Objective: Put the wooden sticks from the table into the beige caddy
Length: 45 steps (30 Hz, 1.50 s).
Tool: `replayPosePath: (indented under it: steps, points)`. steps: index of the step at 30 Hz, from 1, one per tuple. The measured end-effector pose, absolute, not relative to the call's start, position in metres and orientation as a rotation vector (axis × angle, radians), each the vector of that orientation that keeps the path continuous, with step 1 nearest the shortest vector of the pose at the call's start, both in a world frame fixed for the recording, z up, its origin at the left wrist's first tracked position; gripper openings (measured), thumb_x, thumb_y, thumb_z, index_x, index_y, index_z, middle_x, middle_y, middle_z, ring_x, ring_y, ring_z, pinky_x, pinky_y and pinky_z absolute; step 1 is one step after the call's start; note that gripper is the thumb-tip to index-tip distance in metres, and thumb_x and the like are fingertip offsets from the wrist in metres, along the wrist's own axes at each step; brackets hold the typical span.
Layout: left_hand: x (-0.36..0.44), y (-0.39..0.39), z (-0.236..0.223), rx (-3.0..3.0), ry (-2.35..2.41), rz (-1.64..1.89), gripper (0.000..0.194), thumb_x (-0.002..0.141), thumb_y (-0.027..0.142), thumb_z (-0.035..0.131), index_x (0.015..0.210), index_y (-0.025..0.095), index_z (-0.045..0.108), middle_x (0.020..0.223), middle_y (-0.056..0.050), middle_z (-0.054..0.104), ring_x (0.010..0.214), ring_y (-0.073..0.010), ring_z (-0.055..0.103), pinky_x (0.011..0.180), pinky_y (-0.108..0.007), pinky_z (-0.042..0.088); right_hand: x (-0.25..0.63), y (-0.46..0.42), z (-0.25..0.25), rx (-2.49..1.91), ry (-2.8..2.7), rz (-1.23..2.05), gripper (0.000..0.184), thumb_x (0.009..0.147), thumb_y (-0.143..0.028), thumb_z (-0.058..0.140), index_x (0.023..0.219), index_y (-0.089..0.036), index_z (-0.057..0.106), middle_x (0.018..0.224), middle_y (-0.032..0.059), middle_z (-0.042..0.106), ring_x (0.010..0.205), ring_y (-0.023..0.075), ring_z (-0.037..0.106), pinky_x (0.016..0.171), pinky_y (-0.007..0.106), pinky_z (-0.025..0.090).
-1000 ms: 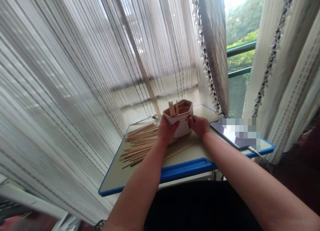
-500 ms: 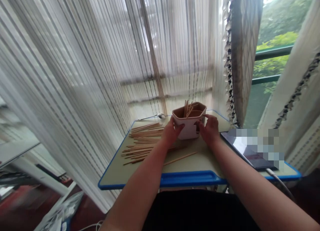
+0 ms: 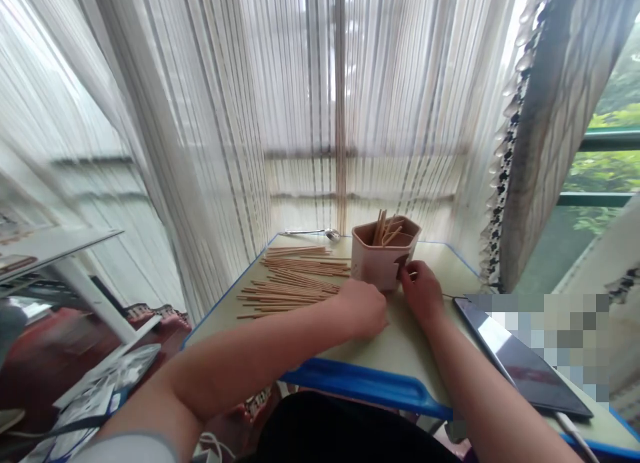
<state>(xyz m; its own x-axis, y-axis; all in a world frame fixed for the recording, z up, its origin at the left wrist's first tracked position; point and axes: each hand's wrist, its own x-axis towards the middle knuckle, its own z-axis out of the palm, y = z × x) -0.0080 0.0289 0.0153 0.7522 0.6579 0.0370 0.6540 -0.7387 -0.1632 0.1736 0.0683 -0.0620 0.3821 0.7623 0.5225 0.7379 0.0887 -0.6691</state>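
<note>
A pink, straight-sided container (image 3: 377, 268) stands upright on the table, with several wooden chopsticks (image 3: 381, 228) leaning inside it. My right hand (image 3: 424, 291) is at its lower right front, thumb and fingers closed against the container's side. My left hand (image 3: 364, 309) is low over the tabletop in front of the container, its fingers curled downward. Whatever they hold, if anything, is hidden beneath the hand. Left of the container lie many loose chopsticks (image 3: 290, 293) in rough rows, some partly covered by my left hand and forearm.
A metal spoon (image 3: 331, 234) lies along the table's back edge. On the right is a dark tablet (image 3: 530, 363) with a white cable (image 3: 575, 433) attached. The table (image 3: 400, 356) has a blue rim. Sheer curtains (image 3: 300, 116) hang right behind it.
My left hand has left the container and moved down toward me onto the tabletop. My right hand has slid lower on the container's side. The view has turned left.
</note>
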Motion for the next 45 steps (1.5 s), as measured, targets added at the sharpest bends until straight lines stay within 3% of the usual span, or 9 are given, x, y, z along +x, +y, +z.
replayPosePath:
  steps: [4, 11, 16, 24, 30, 34, 40, 45]
  points:
    - [-0.019, 0.048, -0.001, -2.767, -1.018, 0.02, 0.039, 0.086, 0.04, 0.044, 0.091, 0.013, 0.071, 0.086, -0.017, 0.072, 0.081, -0.0312, 0.069, 0.066, -0.039, 0.055, 0.177, 0.067, -0.058, -1.791, -1.445, -0.056, 0.007, 0.078, -0.023, 0.045, 0.079, -0.02, 0.051, 0.085, 0.0066, 0.061, 0.076, 0.0187, 0.058, 0.071, 0.029, 0.041]
    - [-0.042, 0.065, -0.008, -2.727, -1.033, -0.054, 0.045, 0.091, 0.047, 0.037, 0.093, 0.015, 0.069, 0.087, -0.015, 0.071, 0.08, -0.0288, 0.069, 0.068, -0.038, 0.054, 0.181, 0.066, -0.054, -2.099, -1.629, -0.079, 0.02, 0.076, -0.013, 0.047, 0.089, -0.017, 0.062, 0.094, 0.0103, 0.068, 0.087, 0.0225, 0.061, 0.071, 0.029, 0.04]
    - [-0.039, 0.056, -0.005, -2.783, -1.041, -0.139, 0.055, 0.091, 0.058, 0.033, 0.092, 0.015, 0.068, 0.086, -0.014, 0.071, 0.081, -0.0287, 0.069, 0.07, -0.038, 0.052, 0.187, 0.058, -0.05, -2.158, -1.646, -0.165, 0.027, 0.079, -0.014, 0.045, 0.086, -0.018, 0.071, 0.095, 0.0109, 0.07, 0.093, 0.025, 0.063, 0.077, 0.032, 0.042]
    - [-0.039, 0.068, -0.012, -2.817, -1.016, -0.167, 0.053, 0.089, 0.058, 0.035, 0.091, 0.017, 0.068, 0.087, -0.014, 0.071, 0.08, -0.029, 0.069, 0.067, -0.038, 0.053, 0.178, 0.044, -0.003, -1.633, -1.261, -0.193, 0.025, 0.078, -0.027, 0.049, 0.081, -0.021, 0.073, 0.085, 0.0048, 0.074, 0.086, 0.0228, 0.067, 0.079, 0.033, 0.047]
    - [-0.042, 0.085, -0.015, -2.839, -0.783, 0.003, 0.049, 0.089, 0.055, 0.039, 0.093, 0.016, 0.068, 0.085, -0.013, 0.071, 0.078, -0.027, 0.069, 0.065, -0.036, 0.053, 0.137, 0.075, 0.102, -1.081, -1.389, 0.205, 0.025, 0.083, -0.037, 0.056, 0.094, -0.021, 0.07, 0.089, 0.0052, 0.073, 0.084, 0.0187, 0.067, 0.074, 0.033, 0.053]
    - [-0.041, 0.09, -0.017, -2.838, -0.757, -0.01, 0.048, 0.089, 0.055, 0.039, 0.094, 0.016, 0.067, 0.085, -0.012, 0.071, 0.077, -0.0265, 0.068, 0.064, -0.035, 0.052, 0.111, 0.09, 0.157, -0.978, -1.514, 0.1, 0.031, 0.085, -0.043, 0.053, 0.092, -0.018, 0.07, 0.083, 0.0048, 0.07, 0.081, 0.0178, 0.064, 0.073, 0.034, 0.052]
    - [-0.044, 0.092, -0.02, -2.87, -0.742, 0.001, 0.045, 0.091, 0.053, 0.038, 0.096, 0.017, 0.065, 0.087, -0.01, 0.071, 0.078, -0.0247, 0.068, 0.066, -0.033, 0.051, 0.118, 0.093, 0.156, -1.145, -1.656, -0.114, 0.037, 0.08, -0.052, 0.059, 0.08, -0.017, 0.072, 0.054, -0.0019, 0.054, 0.055, 0.0102, 0.051, 0.062, 0.03, 0.046]
    - [-0.047, 0.094, -0.013, -2.871, -0.82, -0.115, 0.042, 0.09, 0.052, 0.043, 0.09, 0.017, 0.066, 0.086, -0.009, 0.071, 0.081, -0.0232, 0.067, 0.077, -0.034, 0.049, 0.144, 0.102, 0.147, -1.346, -1.762, 0.051, 0.042, 0.072, -0.056, 0.067, 0.074, -0.014, 0.071, 0.047, -0.0026, 0.052, 0.047, 0.0084, 0.047, 0.055, 0.032, 0.044]
